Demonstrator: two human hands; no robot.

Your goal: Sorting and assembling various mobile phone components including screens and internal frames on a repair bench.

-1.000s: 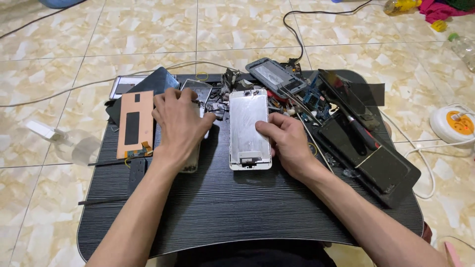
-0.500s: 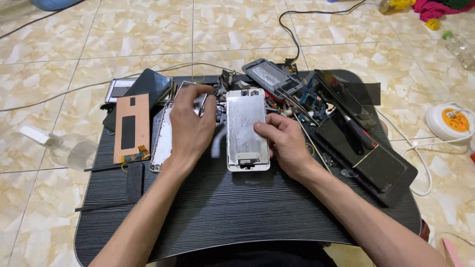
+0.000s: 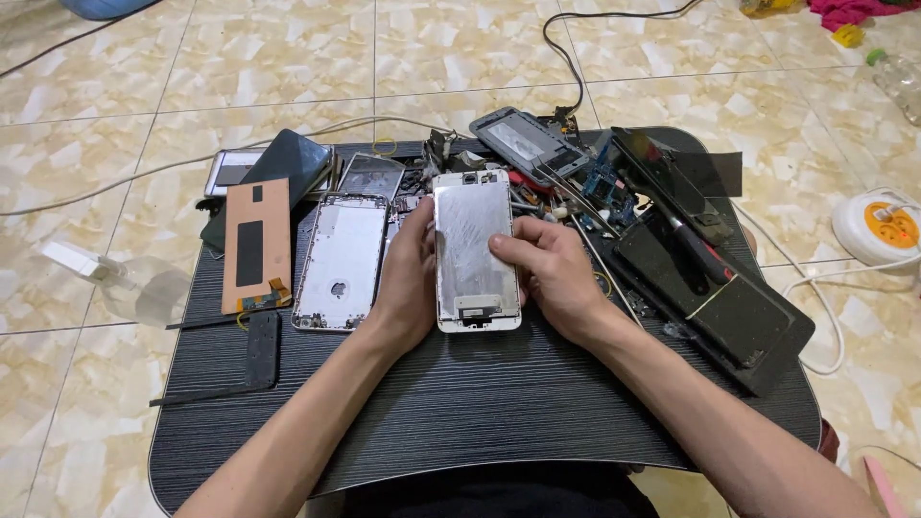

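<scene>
Both hands grip the silver metal-backed phone screen panel (image 3: pixel 475 251) mid-table: left hand (image 3: pixel 408 278) cups its left edge, right hand (image 3: pixel 552 273) lays fingers across the face, probably to steady it. The empty silver phone housing (image 3: pixel 341 261) sits just left on the dark striped table (image 3: pixel 480 403).

A phone screen panel (image 3: pixel 474 251) is laid on the low table (image 3: pixel 460 412), flanked by the left hand (image 3: pixel 411 278) on its left edge and the right hand (image 3: pixel 552 273) on its right. Just left of it a phone back shell (image 3: pixel 341 261) is placed, and further left a flat panel (image 3: pixel 253 245). Behind them a heap of parts (image 3: pixel 537 153) is piled. To the right, what appears to be a stack of screens (image 3: pixel 715 297) is set. A power strip (image 3: pixel 883 225) is seen on the floor (image 3: pixel 192 77), right of the table.
</scene>
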